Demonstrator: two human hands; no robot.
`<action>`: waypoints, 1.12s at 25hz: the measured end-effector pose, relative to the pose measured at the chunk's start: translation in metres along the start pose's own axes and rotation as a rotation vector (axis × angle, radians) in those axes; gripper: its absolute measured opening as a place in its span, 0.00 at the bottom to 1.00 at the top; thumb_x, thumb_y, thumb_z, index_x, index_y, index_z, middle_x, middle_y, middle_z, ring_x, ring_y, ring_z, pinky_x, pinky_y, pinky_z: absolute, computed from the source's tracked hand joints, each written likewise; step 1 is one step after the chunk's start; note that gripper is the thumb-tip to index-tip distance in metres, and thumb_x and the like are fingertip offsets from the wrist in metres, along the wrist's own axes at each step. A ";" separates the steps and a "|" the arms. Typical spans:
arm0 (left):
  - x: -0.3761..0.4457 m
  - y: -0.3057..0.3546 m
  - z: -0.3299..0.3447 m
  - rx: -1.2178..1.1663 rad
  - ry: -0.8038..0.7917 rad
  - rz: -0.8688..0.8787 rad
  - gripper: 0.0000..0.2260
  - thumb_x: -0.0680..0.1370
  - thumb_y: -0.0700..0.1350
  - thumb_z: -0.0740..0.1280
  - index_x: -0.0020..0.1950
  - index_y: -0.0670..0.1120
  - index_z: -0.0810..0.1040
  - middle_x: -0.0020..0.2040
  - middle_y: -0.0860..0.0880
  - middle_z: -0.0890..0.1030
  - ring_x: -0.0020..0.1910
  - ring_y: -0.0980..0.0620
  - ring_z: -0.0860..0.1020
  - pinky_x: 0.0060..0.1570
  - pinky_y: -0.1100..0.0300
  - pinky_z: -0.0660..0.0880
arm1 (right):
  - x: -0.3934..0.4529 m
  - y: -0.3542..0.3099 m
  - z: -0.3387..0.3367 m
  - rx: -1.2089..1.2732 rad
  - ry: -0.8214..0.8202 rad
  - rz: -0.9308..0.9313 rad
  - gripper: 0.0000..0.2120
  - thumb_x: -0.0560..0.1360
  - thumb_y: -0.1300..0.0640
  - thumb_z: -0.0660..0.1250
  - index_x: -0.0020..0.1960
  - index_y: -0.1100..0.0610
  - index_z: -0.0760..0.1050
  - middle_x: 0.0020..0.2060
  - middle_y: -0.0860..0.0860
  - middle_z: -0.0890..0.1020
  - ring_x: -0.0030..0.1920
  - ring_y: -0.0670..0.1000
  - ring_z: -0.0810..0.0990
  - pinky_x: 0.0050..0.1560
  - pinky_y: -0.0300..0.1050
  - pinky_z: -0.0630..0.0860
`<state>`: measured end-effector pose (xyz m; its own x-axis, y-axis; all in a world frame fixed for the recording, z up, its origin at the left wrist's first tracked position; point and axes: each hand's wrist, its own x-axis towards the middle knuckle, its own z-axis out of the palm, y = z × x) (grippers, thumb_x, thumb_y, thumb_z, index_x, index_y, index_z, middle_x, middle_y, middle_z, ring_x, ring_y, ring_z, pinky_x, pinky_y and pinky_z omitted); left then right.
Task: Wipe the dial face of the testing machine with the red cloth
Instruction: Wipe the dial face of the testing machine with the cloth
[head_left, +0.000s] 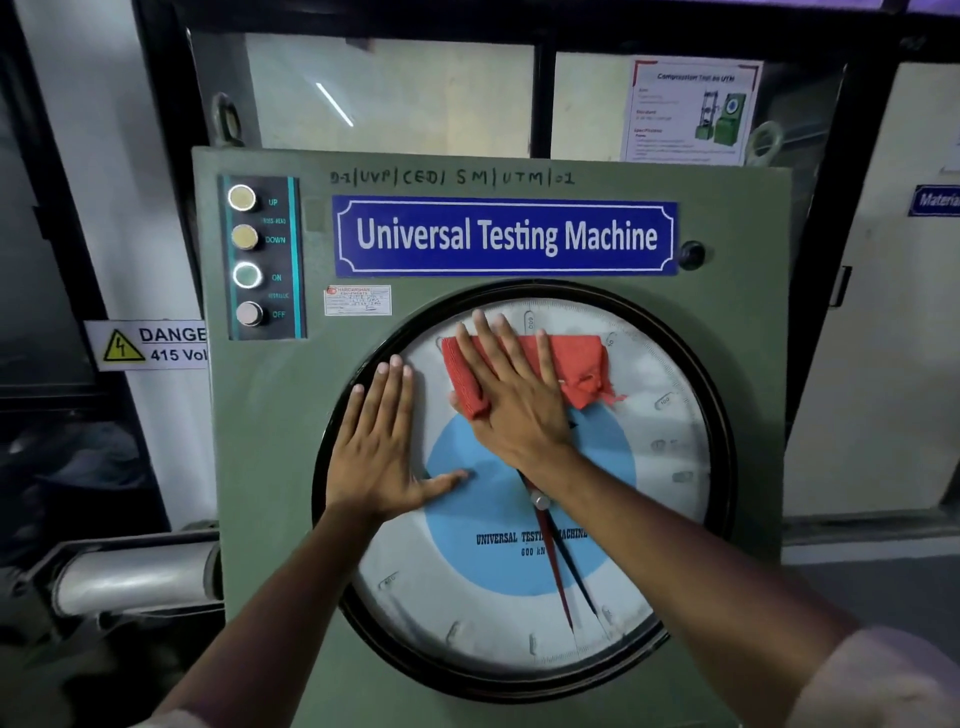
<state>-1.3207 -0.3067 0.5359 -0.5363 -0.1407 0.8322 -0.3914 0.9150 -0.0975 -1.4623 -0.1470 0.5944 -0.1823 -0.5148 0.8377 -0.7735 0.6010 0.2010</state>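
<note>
one green metal cabinet (270, 467) carries one round dial face (649, 493) set in a black ring (724, 467). the face is glossy: white outer band with printed scale marks, light blue disc at the centre, two thin needles, one red (558, 582) and one black (582, 582), both pointing down from a small silver hub (540, 501).

one red cloth (571, 364), soft and woven with a frayed right edge, lies folded flat against the upper part of the face. the right hand (514, 400) presses it there, palm down, fingers straight and slightly spread across the cloth. the left hand (379, 441) rests flat over the left rim, four fingers held close together, thumb stretched out toward the blue disc; it grips nothing.

above the dial: one blue rectangular nameplate (506, 236) with white lettering. at upper left: one dark panel (265, 257) with four round buttons in a column. one small white label (358, 300) sits below the nameplate. one yellow-triangle danger sign (148, 344) shows at left.
</note>
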 end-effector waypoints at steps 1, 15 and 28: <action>0.000 0.000 0.000 -0.004 -0.003 0.004 0.64 0.70 0.85 0.58 0.90 0.40 0.48 0.91 0.44 0.46 0.90 0.45 0.48 0.88 0.47 0.42 | -0.011 0.004 0.004 -0.012 0.007 -0.019 0.37 0.84 0.33 0.52 0.88 0.46 0.48 0.87 0.47 0.50 0.87 0.51 0.50 0.85 0.65 0.45; 0.010 0.010 -0.003 0.014 -0.086 0.056 0.67 0.69 0.86 0.58 0.89 0.38 0.46 0.91 0.42 0.44 0.90 0.44 0.46 0.88 0.49 0.39 | -0.008 0.061 -0.003 -0.084 0.033 -0.093 0.42 0.82 0.29 0.54 0.87 0.46 0.43 0.88 0.49 0.51 0.87 0.53 0.51 0.84 0.69 0.45; 0.059 0.006 -0.016 0.028 -0.065 0.181 0.64 0.70 0.86 0.53 0.90 0.41 0.46 0.91 0.44 0.46 0.90 0.47 0.46 0.88 0.48 0.45 | -0.008 0.025 0.003 0.107 0.125 0.701 0.39 0.84 0.33 0.48 0.88 0.50 0.44 0.88 0.52 0.45 0.87 0.58 0.45 0.83 0.73 0.47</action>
<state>-1.3421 -0.3035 0.5929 -0.6466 -0.0002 0.7628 -0.3049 0.9167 -0.2582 -1.4821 -0.1300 0.5910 -0.5917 0.0478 0.8047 -0.5567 0.6978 -0.4508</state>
